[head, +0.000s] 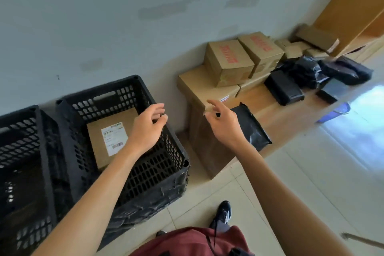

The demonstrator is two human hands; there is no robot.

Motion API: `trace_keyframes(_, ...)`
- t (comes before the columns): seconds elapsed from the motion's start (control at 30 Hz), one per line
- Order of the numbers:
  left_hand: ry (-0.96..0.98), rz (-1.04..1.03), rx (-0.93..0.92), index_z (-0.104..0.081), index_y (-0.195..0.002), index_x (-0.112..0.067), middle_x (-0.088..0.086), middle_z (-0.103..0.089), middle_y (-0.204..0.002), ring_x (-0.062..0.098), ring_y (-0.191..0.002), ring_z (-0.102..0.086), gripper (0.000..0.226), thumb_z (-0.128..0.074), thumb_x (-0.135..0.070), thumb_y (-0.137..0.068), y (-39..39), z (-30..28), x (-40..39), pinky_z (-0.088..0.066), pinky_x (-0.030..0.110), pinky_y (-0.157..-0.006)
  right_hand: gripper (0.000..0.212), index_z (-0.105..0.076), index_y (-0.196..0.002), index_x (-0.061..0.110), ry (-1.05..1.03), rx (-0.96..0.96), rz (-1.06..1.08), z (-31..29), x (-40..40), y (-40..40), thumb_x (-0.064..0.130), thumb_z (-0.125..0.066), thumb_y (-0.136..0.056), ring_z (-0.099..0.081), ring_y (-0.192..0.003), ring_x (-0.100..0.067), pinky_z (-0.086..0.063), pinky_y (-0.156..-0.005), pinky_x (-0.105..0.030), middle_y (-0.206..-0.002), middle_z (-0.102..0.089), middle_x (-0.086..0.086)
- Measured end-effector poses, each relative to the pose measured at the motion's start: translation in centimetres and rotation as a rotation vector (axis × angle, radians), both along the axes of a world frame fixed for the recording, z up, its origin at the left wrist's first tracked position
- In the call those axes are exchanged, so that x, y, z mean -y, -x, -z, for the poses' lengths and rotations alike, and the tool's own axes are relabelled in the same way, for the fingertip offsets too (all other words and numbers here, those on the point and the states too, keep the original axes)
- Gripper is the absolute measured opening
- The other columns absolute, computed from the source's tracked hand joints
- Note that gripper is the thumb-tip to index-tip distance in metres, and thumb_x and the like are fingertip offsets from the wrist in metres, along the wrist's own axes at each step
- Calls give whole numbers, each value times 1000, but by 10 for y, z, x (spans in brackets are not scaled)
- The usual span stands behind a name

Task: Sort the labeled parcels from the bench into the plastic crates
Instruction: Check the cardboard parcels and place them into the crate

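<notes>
A flat brown parcel point(108, 137) with a white label lies inside the nearer black plastic crate point(178, 149). My left hand point(148, 127) hovers above that crate's right side, fingers loosely curled, holding nothing. My right hand point(223, 121) is raised in front of the low wooden bench point(268, 110), fingers relaxed and empty. A black poly parcel point(252, 129) lies on the bench just right of my right hand. Cardboard boxes with red print point(228, 62) are stacked on a larger flat box point(199, 85) farther back.
A second black crate point(22, 151) stands at the far left. Several black bagged parcels point(307, 70) and small cardboard boxes point(293, 50) crowd the bench's far end by a wooden cabinet point(353, 12). The wall runs behind everything. My shoe point(223, 213) stands on the tiled floor.
</notes>
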State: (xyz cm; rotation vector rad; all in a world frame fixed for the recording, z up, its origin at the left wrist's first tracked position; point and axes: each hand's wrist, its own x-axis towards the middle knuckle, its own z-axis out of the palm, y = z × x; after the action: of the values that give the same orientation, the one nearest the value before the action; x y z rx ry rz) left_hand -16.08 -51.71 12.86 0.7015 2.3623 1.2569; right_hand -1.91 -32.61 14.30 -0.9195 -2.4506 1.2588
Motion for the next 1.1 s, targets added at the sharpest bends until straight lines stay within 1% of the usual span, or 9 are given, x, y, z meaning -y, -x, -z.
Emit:
trace_keyframes(0.13, -8, 98, -23, -55, -145, -24, -8, -65, -136, 7, -123, -59, 40, -58, -28, -106, -25, -9, -68, -42, 25, -105, 43, -53, -149, 27, -11, -17, 106, -8, -50, -42, 25, -56, -106, -64, -120, -19, -51, -92, -18, -142, -62, 2)
trace_keyframes(0.27, -13, 161, -57, -56, -146, -21, -6, -65, -137, 5, -121, -59, 41, -59, -28, -105, -54, -17, -141, -44, 24, -104, 43, -51, -150, 26, -35, -13, 161, -16, -105, -83, 22, -55, -107, -49, -139, -16, -42, -117, -37, -149, -57, 2)
trace_keyframes(0.4, -13, 235, -63, -55, -145, -21, -8, -64, -134, 4, -119, -58, 40, -58, -26, -105, -83, -25, -210, -42, 11, -95, 44, -50, -151, 25, -49, 8, 222, -17, -165, -119, 23, -54, -107, -56, -130, -18, -40, -107, -19, -150, -55, -1)
trace_keyframes(0.5, -31, 249, -73, -57, -142, -24, -10, -65, -132, 2, -119, -58, 37, -58, -26, -105, -100, -28, -255, -46, 20, -102, 44, -51, -150, 25, -50, -8, 245, -17, -206, -142, 24, -54, -107, -52, -136, -18, -44, -114, -33, -149, -56, -1)
trace_keyframes(0.6, -54, 236, -92, -61, -138, -24, -12, -67, -127, -6, -111, -60, 34, -58, -23, -104, -115, -26, -297, -42, 6, -91, 45, -50, -152, 24, -40, -14, 267, -16, -245, -160, 24, -54, -107, -46, -142, -16, -40, -114, -34, -150, -56, -2)
trace_keyframes(0.73, -62, 225, -104, -66, -134, -22, -12, -70, -122, -11, -109, -60, 32, -59, -20, -103, -132, -19, -339, -41, 1, -86, 46, -48, -153, 24, -9, 17, 264, -14, -282, -184, 23, -52, -108, -54, -100, 19, -36, -85, -6, -149, -56, 1)
trace_keyframes(0.83, -67, 231, -105, -67, -134, -22, -13, -70, -120, -10, -108, -60, 32, -60, -19, -103, -141, -16, -363, -44, 4, -91, 47, -46, -154, 25, -17, 40, 255, -16, -305, -195, 24, -53, -107, -63, -96, -2, -37, -79, -8, -146, -57, 2)
trace_keyframes(0.97, -69, 247, -83, -66, -134, -22, -13, -69, -121, -10, -108, -60, 32, -60, -19, -103, -143, -12, -388, -42, 6, -89, 48, -46, -154, 24, -31, 41, 262, -12, -333, -194, 23, -53, -107, -52, -137, -17, -34, -103, -21, -151, -55, 0)
trace_keyframes(1.1, -62, 214, -58, -66, -133, -21, -12, -69, -121, -9, -108, -60, 32, -60, -19, -102, -132, -5, -406, -41, 7, -90, 47, -46, -155, 23, -25, 73, 232, -7, -351, -178, 23, -53, -108, -63, -112, -19, -41, -74, 0, -132, -61, 5)
